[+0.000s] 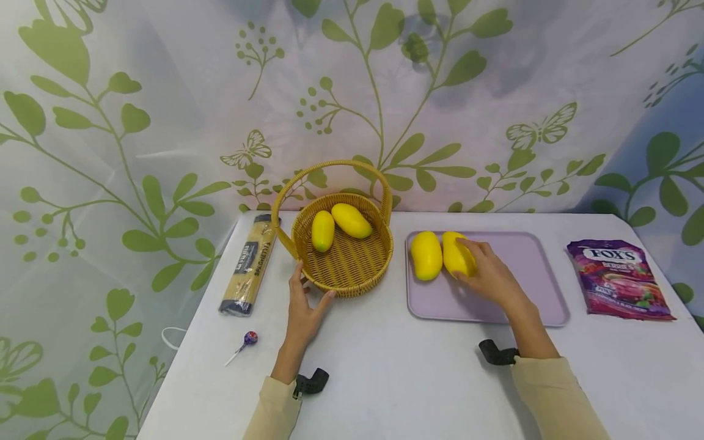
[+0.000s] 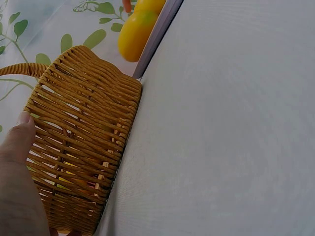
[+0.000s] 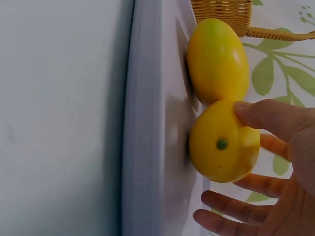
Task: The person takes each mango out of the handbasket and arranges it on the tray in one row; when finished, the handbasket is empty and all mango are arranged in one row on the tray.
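Note:
My right hand (image 1: 491, 276) pinches a yellow mango (image 3: 221, 147) between thumb and fingers, over the lilac tray (image 1: 495, 308). A second mango (image 1: 426, 255) lies on the tray right beside it, on the basket side. My left hand (image 1: 305, 313) rests against the near left side of a woven basket (image 1: 352, 287), fingers and thumb spread. In the left wrist view, the thumb (image 2: 18, 135) lies at the basket's rim, and the other fingers are mostly hidden. Inside the basket lie two more mangoes, one upright in view (image 1: 322, 231) and one slanted (image 1: 352, 220).
Left of the basket lies a spaghetti packet (image 1: 250, 266), with a lollipop (image 1: 250, 338) nearer me. A purple candy bag (image 1: 618, 280) is right of the tray. The basket's tall handle (image 1: 335, 163) arches upward, and a leaf-patterned curtain (image 1: 220, 91) hangs behind the white table (image 1: 385, 379).

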`<state>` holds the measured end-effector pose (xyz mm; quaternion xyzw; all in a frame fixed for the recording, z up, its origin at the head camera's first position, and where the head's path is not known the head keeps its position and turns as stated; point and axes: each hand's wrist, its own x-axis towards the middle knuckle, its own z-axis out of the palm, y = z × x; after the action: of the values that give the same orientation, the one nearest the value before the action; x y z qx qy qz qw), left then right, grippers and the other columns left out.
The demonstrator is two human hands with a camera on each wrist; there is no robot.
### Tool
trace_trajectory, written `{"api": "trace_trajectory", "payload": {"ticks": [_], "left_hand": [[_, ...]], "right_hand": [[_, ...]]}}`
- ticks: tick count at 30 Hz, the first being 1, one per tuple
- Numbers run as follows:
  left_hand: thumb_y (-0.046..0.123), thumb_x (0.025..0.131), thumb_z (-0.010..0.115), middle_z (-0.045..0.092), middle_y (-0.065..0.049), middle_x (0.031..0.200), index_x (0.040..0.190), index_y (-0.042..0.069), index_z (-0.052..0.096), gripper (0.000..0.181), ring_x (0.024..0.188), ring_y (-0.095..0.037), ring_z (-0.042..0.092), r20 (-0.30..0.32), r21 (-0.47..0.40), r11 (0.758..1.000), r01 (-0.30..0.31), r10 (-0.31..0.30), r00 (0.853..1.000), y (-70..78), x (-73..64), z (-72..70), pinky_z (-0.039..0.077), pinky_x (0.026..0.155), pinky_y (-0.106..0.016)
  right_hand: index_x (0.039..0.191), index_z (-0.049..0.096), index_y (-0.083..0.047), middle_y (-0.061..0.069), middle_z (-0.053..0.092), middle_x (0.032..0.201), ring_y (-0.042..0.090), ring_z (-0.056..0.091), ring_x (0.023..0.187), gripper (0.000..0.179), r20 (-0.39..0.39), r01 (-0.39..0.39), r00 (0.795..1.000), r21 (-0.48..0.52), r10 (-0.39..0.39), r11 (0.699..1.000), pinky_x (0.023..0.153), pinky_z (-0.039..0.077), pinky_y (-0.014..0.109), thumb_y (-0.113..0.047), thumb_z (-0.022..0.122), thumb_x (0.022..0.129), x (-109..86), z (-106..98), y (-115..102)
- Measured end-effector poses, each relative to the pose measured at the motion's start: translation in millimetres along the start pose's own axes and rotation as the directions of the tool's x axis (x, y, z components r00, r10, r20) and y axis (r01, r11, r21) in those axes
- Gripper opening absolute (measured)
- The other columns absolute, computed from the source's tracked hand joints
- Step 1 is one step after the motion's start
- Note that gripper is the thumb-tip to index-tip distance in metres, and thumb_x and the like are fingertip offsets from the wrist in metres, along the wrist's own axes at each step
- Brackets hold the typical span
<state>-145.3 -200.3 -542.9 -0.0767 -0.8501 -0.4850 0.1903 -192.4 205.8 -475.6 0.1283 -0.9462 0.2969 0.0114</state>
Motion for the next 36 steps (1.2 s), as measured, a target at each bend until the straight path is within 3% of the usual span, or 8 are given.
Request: {"api": "trace_trajectory", "payload": {"ticks": [9, 15, 19, 23, 26, 31, 36], "left_hand": [[0.03, 0.088, 0.074, 0.032, -0.022, 0.149, 0.157, 0.012, 0.012, 0.095, 0.13, -0.033, 0.043, 0.011, 0.004, 1.0, -0.003, 0.003, 1.0, 0.2, -0.4, 0.3, 0.042, 0.099, -0.049], [0.028, 0.088, 0.074, 0.031, -0.022, 0.15, 0.157, 0.009, 0.012, 0.095, 0.13, -0.032, 0.043, 0.001, 0.01, 1.0, -0.003, 0.003, 1.0, -1.8, 0.8, -1.3, 0.042, 0.099, -0.05], [0.027, 0.088, 0.074, 0.032, -0.023, 0.149, 0.157, 0.009, 0.012, 0.095, 0.129, -0.034, 0.043, -0.006, 0.007, 1.0, -0.012, 0.012, 1.0, -2.1, 1.3, -1.0, 0.042, 0.099, -0.051], [0.028, 0.088, 0.074, 0.032, -0.022, 0.15, 0.157, 0.01, 0.012, 0.095, 0.129, -0.035, 0.043, -0.006, 0.0, 1.0, -0.017, 0.017, 1.0, -2.5, 0.6, -0.1, 0.042, 0.099, -0.051], [0.028, 0.088, 0.074, 0.031, -0.021, 0.151, 0.157, 0.009, 0.013, 0.094, 0.13, -0.034, 0.043, -0.003, -0.003, 1.0, -0.019, 0.019, 1.0, -2.7, 0.3, -0.7, 0.042, 0.099, -0.05], [0.029, 0.088, 0.074, 0.032, -0.021, 0.151, 0.157, 0.008, 0.014, 0.093, 0.13, -0.033, 0.043, -0.003, 0.001, 1.0, -0.024, 0.024, 1.0, -2.2, 0.4, -2.2, 0.043, 0.098, -0.05], [0.03, 0.088, 0.074, 0.03, -0.02, 0.153, 0.157, 0.01, 0.013, 0.094, 0.131, -0.032, 0.042, 0.002, -0.002, 1.0, -0.012, 0.012, 1.0, -1.4, 2.0, -2.0, 0.043, 0.1, -0.049]], "right_hand": [[0.145, 0.041, -0.003, 0.038, 0.024, 0.149, 0.062, 0.042, 0.121, 0.071, 0.023, -0.041, 0.999, 0.012, 0.041, 0.999, 0.095, 0.035, 0.074, -0.029, 0.073, 0.087, 0.2, -3.8, -9.5], [0.141, 0.048, -0.01, 0.031, 0.03, 0.151, 0.056, 0.039, 0.128, 0.061, -0.073, 0.073, 0.995, -0.021, -0.074, 0.997, 0.095, 0.037, 0.073, -0.027, 0.072, 0.088, 17.0, 0.4, -36.7], [0.141, 0.05, -0.014, 0.023, 0.034, 0.152, 0.048, 0.041, 0.131, 0.056, -0.07, 0.22, 0.973, 0.008, -0.219, 0.975, 0.099, 0.041, 0.065, -0.024, 0.071, 0.09, 31.0, 9.7, -72.0], [0.141, 0.052, -0.017, 0.017, 0.037, 0.152, 0.04, 0.042, 0.134, 0.053, -0.021, 0.368, 0.93, 0.076, -0.367, 0.927, 0.101, 0.046, 0.055, -0.025, 0.069, 0.092, 43.5, 30.9, -101.0], [0.139, 0.054, -0.016, 0.016, 0.04, 0.148, 0.037, 0.045, 0.133, 0.05, 0.008, 0.438, 0.897, 0.112, -0.441, 0.892, 0.102, 0.047, 0.052, -0.026, 0.069, 0.092, 54.1, 49.5, -116.3], [0.138, 0.054, -0.013, 0.017, 0.046, 0.142, 0.034, 0.05, 0.128, 0.048, 0.055, 0.49, 0.865, 0.12, -0.499, 0.863, 0.1, 0.048, 0.049, -0.026, 0.068, 0.093, 74.0, 71.7, -134.3], [0.139, 0.053, -0.014, 0.02, 0.042, 0.146, 0.037, 0.046, 0.132, 0.049, 0.128, 0.464, 0.873, 0.078, -0.47, 0.883, 0.102, 0.046, 0.052, -0.028, 0.067, 0.094, 101.2, 78.8, -146.0]]}}
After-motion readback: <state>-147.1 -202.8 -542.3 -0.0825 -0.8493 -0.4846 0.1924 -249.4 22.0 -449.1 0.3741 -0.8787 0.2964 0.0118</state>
